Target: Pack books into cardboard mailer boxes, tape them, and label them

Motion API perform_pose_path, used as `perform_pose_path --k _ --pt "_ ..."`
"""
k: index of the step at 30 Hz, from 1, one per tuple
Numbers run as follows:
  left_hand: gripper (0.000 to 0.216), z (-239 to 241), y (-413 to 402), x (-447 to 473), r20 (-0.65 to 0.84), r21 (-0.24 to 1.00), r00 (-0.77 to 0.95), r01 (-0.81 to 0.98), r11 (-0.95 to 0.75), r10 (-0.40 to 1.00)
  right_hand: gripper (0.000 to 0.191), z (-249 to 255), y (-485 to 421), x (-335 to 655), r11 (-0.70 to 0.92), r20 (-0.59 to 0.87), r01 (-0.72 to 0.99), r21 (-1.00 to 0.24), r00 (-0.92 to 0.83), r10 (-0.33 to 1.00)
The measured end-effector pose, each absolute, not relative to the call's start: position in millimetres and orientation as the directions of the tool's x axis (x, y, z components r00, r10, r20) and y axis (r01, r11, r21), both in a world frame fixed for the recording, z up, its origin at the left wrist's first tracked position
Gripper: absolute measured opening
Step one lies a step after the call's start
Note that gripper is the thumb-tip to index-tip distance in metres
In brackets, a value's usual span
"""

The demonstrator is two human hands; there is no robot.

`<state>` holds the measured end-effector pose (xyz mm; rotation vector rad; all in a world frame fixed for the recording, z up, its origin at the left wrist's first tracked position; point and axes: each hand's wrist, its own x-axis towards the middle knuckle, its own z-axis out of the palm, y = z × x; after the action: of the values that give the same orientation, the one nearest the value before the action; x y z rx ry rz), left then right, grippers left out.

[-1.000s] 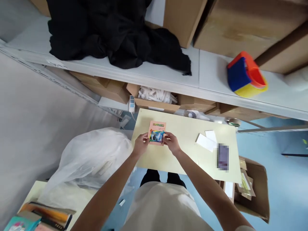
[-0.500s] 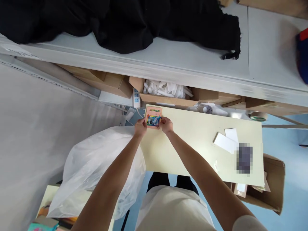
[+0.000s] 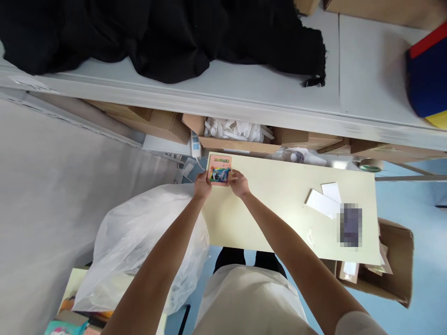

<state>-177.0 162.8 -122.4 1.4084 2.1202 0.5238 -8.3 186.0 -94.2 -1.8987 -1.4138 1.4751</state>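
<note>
A small pink book or flat box (image 3: 220, 169) with green lettering and a colour picture lies at the far left corner of the pale yellow table (image 3: 265, 204). My left hand (image 3: 202, 184) grips its lower left edge, fingers closed. Against the lower right edge are the bent fingers of my right hand (image 3: 239, 183), pinching it there. The cover faces up, and the fingertips are partly hidden.
White cards (image 3: 323, 202) lie on the table's right side, near a blurred dark object (image 3: 351, 225). A large plastic bag (image 3: 146, 242) bulges at the left. Cardboard boxes (image 3: 240, 144) and a power strip (image 3: 196, 145) line the back, below a shelf (image 3: 244, 93).
The view has shifted slightly, sliding shelf and table leftward. Both hands stay at the pink item; the right-hand fingers have shifted a little along its edge.
</note>
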Motion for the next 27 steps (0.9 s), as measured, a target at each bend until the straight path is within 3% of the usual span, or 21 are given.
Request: perform_pose_path --k 6,10,13,15,17,20,22,24,27 --pt "0.042 -93.6 144.0 -157.5 -0.151 0.584 -0.212 0.769 0.260 0.966 0.049 -67.2 140.2 51.9 -0.430 -0.484 0.344 -0.835 -0.085 0.871" --pt "0.035 -44.8 132.9 -115.2 -0.190 0.672 0.049 0.735 0.094 0.981 0.029 -17.2 102.3 128.4 -0.365 -0.417 0.341 -0.867 -0.093 0.904" --pt "0.038 11.5 136.4 -66.8 -0.244 0.811 0.317 0.585 0.014 0.917 0.022 43.0 97.3 192.0 -0.204 -0.271 0.414 -0.887 -0.110 0.956" --pt "0.041 55.7 148.4 -28.1 -0.163 0.880 0.411 0.472 -0.056 0.897 0.026 91.4 110.2 232.1 -0.002 -0.077 0.538 -0.843 -0.117 0.990" --pt "0.047 101.1 169.1 14.2 -0.056 0.918 0.413 0.379 -0.116 0.909 0.026 140.5 135.4 268.1 0.100 0.132 0.650 -0.753 0.001 0.991" --pt "0.058 162.2 212.1 78.9 0.102 0.914 0.309 0.347 -0.212 0.946 0.040 199.9 189.2 310.3 0.083 0.318 0.721 -0.688 0.197 0.928" --pt "0.069 191.4 244.2 118.1 0.149 0.901 0.176 0.380 -0.207 0.973 0.055 220.5 228.3 328.6 0.033 0.297 0.697 -0.716 0.262 0.918" --pt "0.078 206.6 275.3 150.1 0.103 0.888 0.009 0.450 -0.096 0.995 0.064 223.5 264.1 338.3 -0.039 0.175 0.605 -0.796 0.290 0.941" --pt "0.070 202.6 313.7 181.0 0.071 0.874 -0.048 0.484 -0.039 0.996 0.066 204.3 304.8 341.0 -0.084 0.019 0.460 -0.884 0.215 0.976"
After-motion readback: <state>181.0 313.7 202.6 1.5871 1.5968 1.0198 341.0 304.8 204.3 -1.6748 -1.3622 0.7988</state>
